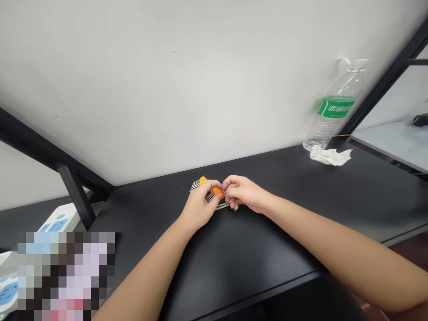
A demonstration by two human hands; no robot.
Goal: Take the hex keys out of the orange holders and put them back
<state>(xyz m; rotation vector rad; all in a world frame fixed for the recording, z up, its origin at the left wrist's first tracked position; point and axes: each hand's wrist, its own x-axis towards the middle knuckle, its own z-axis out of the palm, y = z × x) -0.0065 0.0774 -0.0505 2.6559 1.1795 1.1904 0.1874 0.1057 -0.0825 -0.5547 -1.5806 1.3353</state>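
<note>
Your left hand (198,208) and right hand (242,194) are curled closed, fingertips pinching an orange piece with metal prongs (217,192) between them, its prongs slanting out past your left hand, above the black counter (284,191); a plastic water bottle (334,111) stands far beyond.

Head cam, qty 1: worn on my head, faces fwd & down over black desk (301,178) twd white wall (167,80); close view, my L hand (198,208) & R hand (243,192) low-centre of frame
</note>
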